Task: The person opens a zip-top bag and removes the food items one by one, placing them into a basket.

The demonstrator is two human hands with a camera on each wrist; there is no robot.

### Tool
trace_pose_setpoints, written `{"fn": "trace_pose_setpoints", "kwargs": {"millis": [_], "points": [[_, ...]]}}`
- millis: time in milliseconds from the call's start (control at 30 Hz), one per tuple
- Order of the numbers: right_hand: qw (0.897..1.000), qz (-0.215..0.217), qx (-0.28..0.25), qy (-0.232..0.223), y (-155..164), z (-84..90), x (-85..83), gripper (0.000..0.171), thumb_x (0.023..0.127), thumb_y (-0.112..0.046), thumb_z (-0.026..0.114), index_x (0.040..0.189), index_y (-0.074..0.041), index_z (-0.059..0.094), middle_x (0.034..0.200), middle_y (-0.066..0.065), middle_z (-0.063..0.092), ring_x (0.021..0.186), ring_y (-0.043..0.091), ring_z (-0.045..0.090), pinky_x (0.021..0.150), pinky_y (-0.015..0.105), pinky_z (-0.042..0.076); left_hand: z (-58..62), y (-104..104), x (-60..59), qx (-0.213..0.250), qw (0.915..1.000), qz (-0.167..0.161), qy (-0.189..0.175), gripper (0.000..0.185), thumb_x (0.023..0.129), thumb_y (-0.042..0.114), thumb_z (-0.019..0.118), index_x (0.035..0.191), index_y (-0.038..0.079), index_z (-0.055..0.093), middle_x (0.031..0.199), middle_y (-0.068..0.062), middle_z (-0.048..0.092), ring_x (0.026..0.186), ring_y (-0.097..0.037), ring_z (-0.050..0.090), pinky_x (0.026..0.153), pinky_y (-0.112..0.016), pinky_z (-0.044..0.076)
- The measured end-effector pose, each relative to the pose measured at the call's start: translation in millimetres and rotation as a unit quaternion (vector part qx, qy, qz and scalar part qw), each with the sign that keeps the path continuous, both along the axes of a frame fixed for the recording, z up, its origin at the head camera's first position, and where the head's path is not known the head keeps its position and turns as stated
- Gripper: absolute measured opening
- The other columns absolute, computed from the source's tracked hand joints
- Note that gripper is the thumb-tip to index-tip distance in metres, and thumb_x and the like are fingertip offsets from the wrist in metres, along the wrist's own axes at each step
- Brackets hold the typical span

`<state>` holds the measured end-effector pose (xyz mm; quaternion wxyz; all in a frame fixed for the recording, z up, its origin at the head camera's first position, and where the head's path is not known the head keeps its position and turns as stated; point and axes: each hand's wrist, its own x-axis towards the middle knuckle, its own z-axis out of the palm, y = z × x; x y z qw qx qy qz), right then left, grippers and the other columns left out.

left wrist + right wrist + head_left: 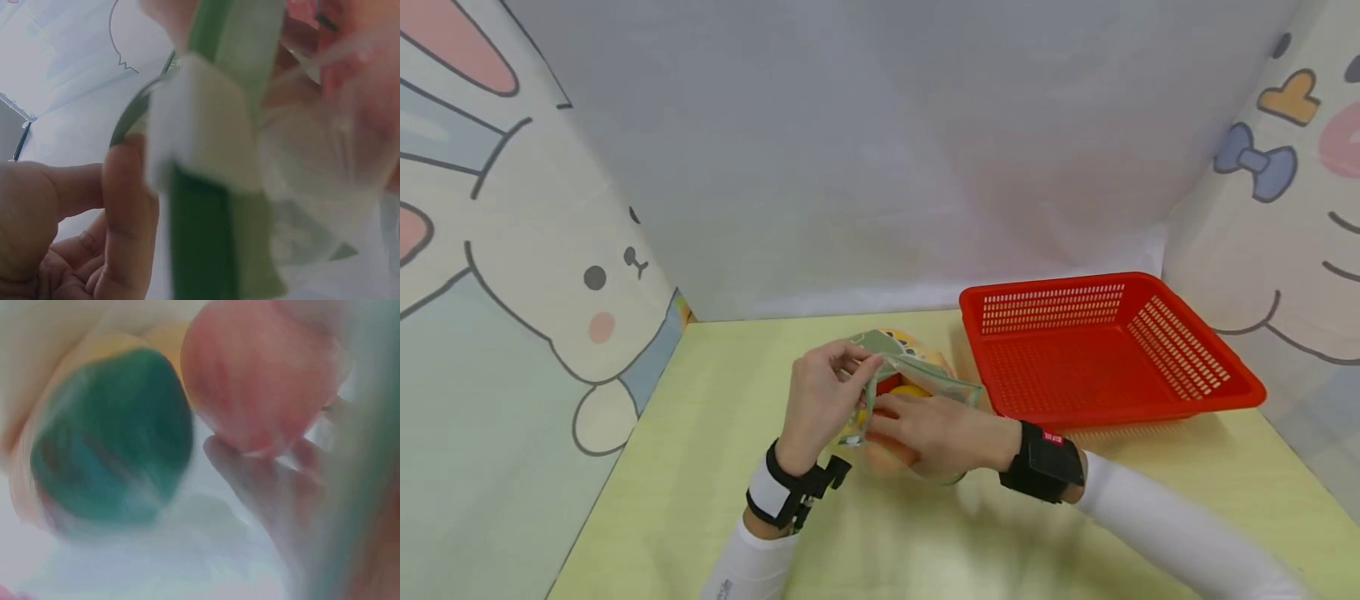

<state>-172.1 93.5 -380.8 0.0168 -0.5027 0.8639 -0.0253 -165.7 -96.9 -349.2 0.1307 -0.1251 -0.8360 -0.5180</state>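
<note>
A clear zip bag (932, 379) with a green edge and printed cartoon pattern lies on the table, its mouth spread. At the left of that mouth my left hand (831, 392) pinches the bag's rim; the white zip slider (200, 125) shows close up in the left wrist view. My right hand (928, 429) is inside the bag, its fingers round a red, apple-like round thing (256, 375). Beside it in the bag sits a dark green rounded thing (119, 437), and a yellow thing (910, 390) peeks out above the right hand. Bag film blurs their exact kinds.
A red plastic basket (1075, 417) with slatted sides stands at the right, close to the bag. The pale yellow table (715, 433) meets a grey back wall (850, 167). Cartoon-printed panels (512, 375) flank both sides.
</note>
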Motion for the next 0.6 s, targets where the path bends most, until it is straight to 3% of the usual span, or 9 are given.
{"fn": "trace_pose_setpoints", "kwargs": {"millis": [100,167,267,400,600], "points": [[0.999,0.023,-0.026,0.025,15,11.7,8.5,0.062,0.092,-0.035,0.082,0.145,-0.021,0.055,0.139,0.0,0.062,0.126,0.019,0.059,0.094,0.033,0.061,0.0,-1,0.1,0.003,1.0,-0.003,-0.004,0.012,0.095,0.016,0.08,0.094,0.004,0.078,0.076,-0.013,0.076,0.047,-0.025,0.065,0.047,-0.025,0.054],[0.999,0.027,-0.038,0.013,27,21.3,13.2,0.066,0.089,-0.04,0.085,0.144,-0.021,0.056,0.14,0.0,0.061,0.129,0.02,0.058,0.097,0.036,0.061,0.1,-1,0.1,0.004,1.0,-0.003,-0.006,0.013,0.095,0.016,0.08,0.094,0.004,0.078,0.077,-0.013,0.076,0.046,-0.023,0.064,0.047,-0.025,0.054],[0.997,0.002,-0.047,-0.059,46,39.0,16.0,0.071,0.083,-0.042,0.09,0.143,-0.024,0.056,0.144,-0.002,0.058,0.128,0.018,0.058,0.096,0.034,0.062,-0.1,-2,0.0,0.004,0.9999,0.0,-0.01,0.012,0.094,0.014,0.081,0.094,0.003,0.077,0.077,-0.014,0.076,0.046,-0.018,0.063,0.048,-0.024,0.055],[0.985,-0.047,-0.084,-0.143,73,61.2,10.0,0.07,0.081,-0.031,0.094,0.14,-0.029,0.058,0.141,-0.006,0.059,0.118,0.014,0.062,0.093,0.03,0.061,-0.2,-2,0.0,0.007,0.9999,0.002,-0.014,0.011,0.094,0.012,0.08,0.095,0.002,0.077,0.078,-0.015,0.076,0.046,-0.016,0.063,0.048,-0.024,0.056],[0.984,-0.105,-0.105,-0.1,111,80.4,-16.3,0.068,0.076,-0.024,0.095,0.135,-0.025,0.06,0.128,-0.009,0.063,0.111,0.011,0.061,0.09,0.031,0.061,-0.4,-1,-0.3,0.003,0.9999,0.002,-0.011,0.011,0.094,0.012,0.08,0.095,0.001,0.077,0.078,-0.015,0.075,0.047,-0.016,0.063,0.048,-0.024,0.056]]}}
